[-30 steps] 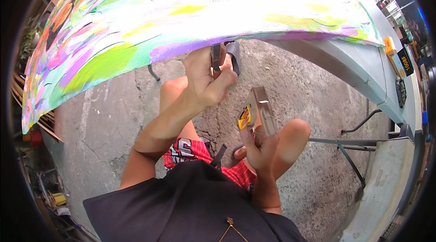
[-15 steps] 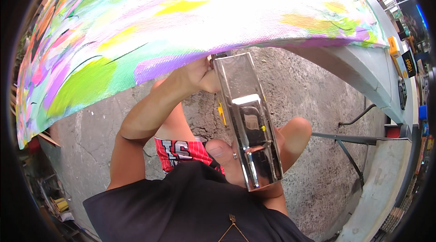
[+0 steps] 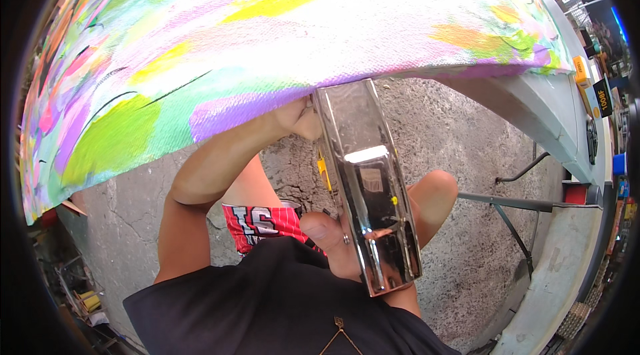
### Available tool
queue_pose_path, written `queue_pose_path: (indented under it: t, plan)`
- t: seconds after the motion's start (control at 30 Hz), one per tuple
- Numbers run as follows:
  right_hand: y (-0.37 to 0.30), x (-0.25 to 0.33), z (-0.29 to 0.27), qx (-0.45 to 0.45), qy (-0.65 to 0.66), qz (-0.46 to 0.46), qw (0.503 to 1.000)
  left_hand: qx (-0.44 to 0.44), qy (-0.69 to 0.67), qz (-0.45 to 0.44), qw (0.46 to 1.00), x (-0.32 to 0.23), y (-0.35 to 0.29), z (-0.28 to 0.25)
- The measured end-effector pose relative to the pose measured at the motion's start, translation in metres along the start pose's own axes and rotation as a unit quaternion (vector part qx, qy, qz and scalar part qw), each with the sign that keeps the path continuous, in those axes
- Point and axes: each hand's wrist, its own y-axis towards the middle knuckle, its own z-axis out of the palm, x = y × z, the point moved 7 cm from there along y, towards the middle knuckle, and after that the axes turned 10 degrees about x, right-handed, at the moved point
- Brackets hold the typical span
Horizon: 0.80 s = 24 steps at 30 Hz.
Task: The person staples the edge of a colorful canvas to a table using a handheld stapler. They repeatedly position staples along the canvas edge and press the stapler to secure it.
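A long chrome staple gun [image 3: 373,185] lies lengthwise in front of me, its far end at the lower edge of a painted canvas [image 3: 140,125]. My right hand [image 3: 333,245] is wrapped round its near part from below. The thumb shows on the left side, while the fingers are hidden under the shiny body. My left hand [image 3: 300,120] is closed at the canvas's edge, right beside the staple gun's far end. Its fingertips are hidden behind the tool and the canvas. Bright strokes of green, purple, yellow and pink cover the canvas.
Beneath lies a rough concrete floor [image 3: 467,255] with a small yellow item [image 3: 324,174] left of the staple gun. A pale table edge [image 3: 527,105] curves along the right, with small boxes [image 3: 582,75] on it. Dark metal legs [image 3: 513,225] stand below. My bent knee [image 3: 437,198] is close by.
The staple gun's near end has shifted slightly right and down in the view. The canvas appears a little further left. Both hands keep about the same places.
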Motion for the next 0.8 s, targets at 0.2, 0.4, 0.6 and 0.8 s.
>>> queue_pose_path:
  t: [0.2,0.4,0.6,0.8]
  plan:
    - [-0.005,-0.01,0.009,-0.002,0.042,0.024,0.999,-0.081,-0.106,-0.119,0.984,-0.03,-0.005,0.007]
    - [0.0,-0.005,0.0,-0.029,0.015,0.023,0.999,-0.044,-0.41,-0.129,0.902,0.018,-0.021,0.01]
    - [0.005,-0.011,-0.007,-0.053,0.047,0.004,0.997,-0.046,-0.215,-0.236,0.947,-0.028,0.009,0.0]
    - [0.01,-0.02,0.006,-0.064,0.108,-0.044,0.991,-0.118,-0.08,-0.072,0.987,0.007,0.01,-0.008]
